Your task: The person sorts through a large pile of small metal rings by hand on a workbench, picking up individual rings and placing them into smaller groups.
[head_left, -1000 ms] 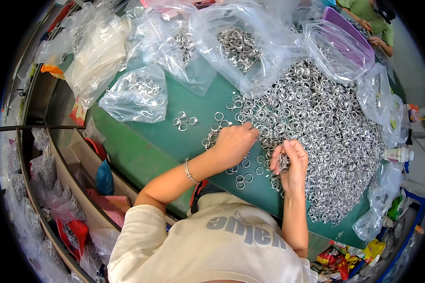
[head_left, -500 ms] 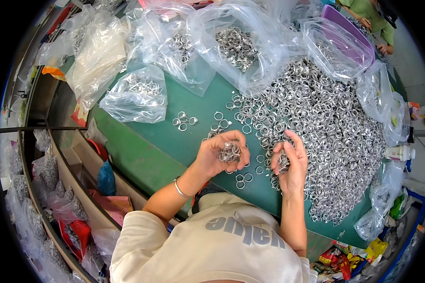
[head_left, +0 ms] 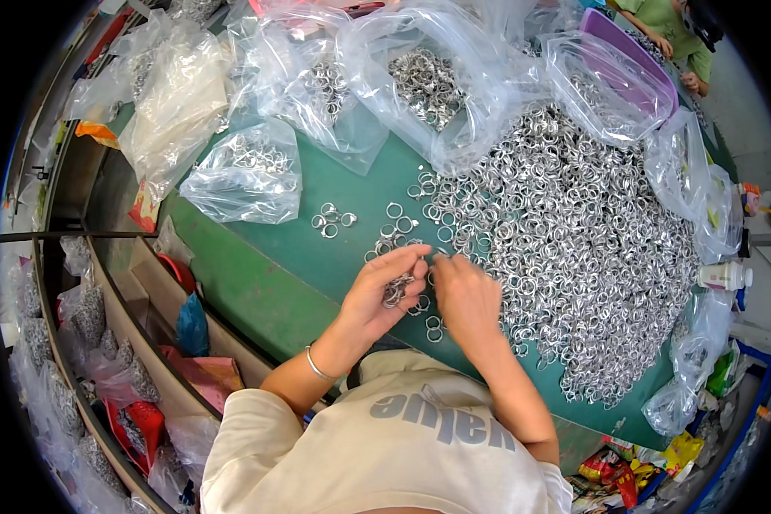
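Note:
My left hand (head_left: 375, 293) is cupped around a small bunch of silver-coloured metal rings (head_left: 396, 291), its thumb and index fingertip pressed together above them. Close against those fingertips, my right hand (head_left: 469, 301) is closed with its back turned up. A small shiny bit shows at its fingertips, but what its fingers hold is hidden. To the right, a large heap of similar rings (head_left: 591, 248) spreads over the green table (head_left: 265, 248). A few loose rings (head_left: 435, 328) lie just below the hands, and a small cluster of rings (head_left: 332, 220) sits apart on the left.
Clear plastic bags with rings line the far side, among them a large open bag (head_left: 480, 120) and a smaller bag (head_left: 248, 176). A purple bin (head_left: 630, 60) stands far right, near another person (head_left: 681, 43). A white bottle (head_left: 724, 276) is at the right edge; shelves (head_left: 137, 300) are left.
My right hand has moved left from the heap's edge to my left hand and turned its back up. The left hand has shifted slightly left and down, its thumb and index finger now together.

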A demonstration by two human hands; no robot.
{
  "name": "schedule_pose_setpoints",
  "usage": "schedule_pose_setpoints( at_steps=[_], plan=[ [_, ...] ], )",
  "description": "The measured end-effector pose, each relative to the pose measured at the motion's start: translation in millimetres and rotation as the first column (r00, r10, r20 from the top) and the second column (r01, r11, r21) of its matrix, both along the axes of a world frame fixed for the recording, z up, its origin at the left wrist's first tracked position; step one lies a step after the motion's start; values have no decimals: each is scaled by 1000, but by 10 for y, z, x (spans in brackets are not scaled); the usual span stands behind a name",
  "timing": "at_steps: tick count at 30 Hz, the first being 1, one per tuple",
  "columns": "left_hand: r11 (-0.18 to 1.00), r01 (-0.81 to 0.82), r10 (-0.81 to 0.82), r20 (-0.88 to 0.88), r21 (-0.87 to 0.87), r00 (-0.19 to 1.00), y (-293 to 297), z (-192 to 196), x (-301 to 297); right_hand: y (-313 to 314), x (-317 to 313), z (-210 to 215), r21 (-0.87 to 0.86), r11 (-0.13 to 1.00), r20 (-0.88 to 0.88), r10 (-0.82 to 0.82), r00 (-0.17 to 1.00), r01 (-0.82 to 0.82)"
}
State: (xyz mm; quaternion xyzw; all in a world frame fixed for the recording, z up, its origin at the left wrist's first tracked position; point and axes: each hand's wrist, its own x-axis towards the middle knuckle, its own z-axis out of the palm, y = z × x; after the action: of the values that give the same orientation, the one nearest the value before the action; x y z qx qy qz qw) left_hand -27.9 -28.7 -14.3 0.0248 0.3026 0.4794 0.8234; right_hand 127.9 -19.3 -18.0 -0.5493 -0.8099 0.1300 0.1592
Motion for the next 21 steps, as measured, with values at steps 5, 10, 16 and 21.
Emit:
schedule_pose_setpoints(
  at_steps=[5, 10, 16, 21],
  plan=[
    [989, -146, 146, 25, -5, 989, -60, -22, -88, -95, 146, 101, -159, 987, -338, -79, 938, 26],
    [988, -137, 138, 18, -72, 990, -84, 59, -34, 15, 246, 166, 27, 971, -20, -237, 971, 238],
    [998, -48, 51, 113, -27, 992, -83, -6, -50, -16, 60, 120, 64, 998, 52, -25, 998, 21],
    [994, -92, 104, -203, 67, 974, -111, 39, -64, -63, 155, 98, -20, 999, -259, -35, 965, 31]
  ],
)
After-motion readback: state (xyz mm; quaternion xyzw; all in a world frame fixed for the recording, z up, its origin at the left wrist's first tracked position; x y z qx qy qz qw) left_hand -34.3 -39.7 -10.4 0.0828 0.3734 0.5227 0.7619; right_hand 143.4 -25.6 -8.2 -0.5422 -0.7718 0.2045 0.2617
